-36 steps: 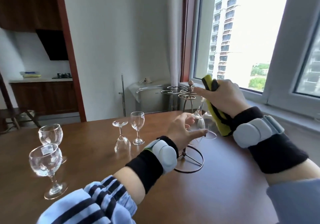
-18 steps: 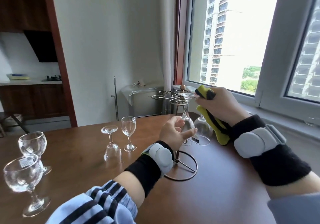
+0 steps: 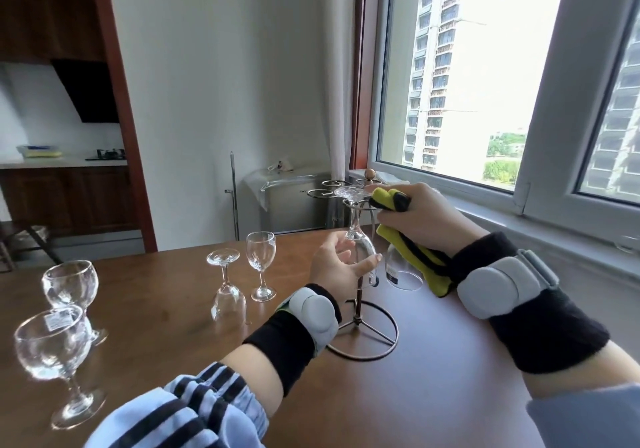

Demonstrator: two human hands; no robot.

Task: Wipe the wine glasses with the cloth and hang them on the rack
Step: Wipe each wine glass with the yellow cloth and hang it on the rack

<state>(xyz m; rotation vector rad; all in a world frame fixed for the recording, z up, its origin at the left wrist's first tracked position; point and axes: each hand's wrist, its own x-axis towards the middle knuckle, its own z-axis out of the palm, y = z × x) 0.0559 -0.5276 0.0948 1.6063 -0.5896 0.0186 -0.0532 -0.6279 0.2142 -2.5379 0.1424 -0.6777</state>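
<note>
Glass (image 3: 360, 240) raised into rack (image 3: 360, 309), left hand (image 3: 337, 264) cupping bowl, right hand (image 3: 426, 219) gripping cloth (image 3: 412, 250), four glasses on table (image 3: 433, 395)

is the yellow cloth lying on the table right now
No, the yellow cloth is gripped in the right hand, held up off the table beside the rack.

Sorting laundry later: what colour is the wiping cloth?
Yellow with black trim, the cloth in the right hand; head view.

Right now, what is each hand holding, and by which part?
The left hand cups the bowl of an upside-down wine glass whose foot sits at a ring of the rack. The right hand grips the yellow cloth bunched in its fingers.
</note>
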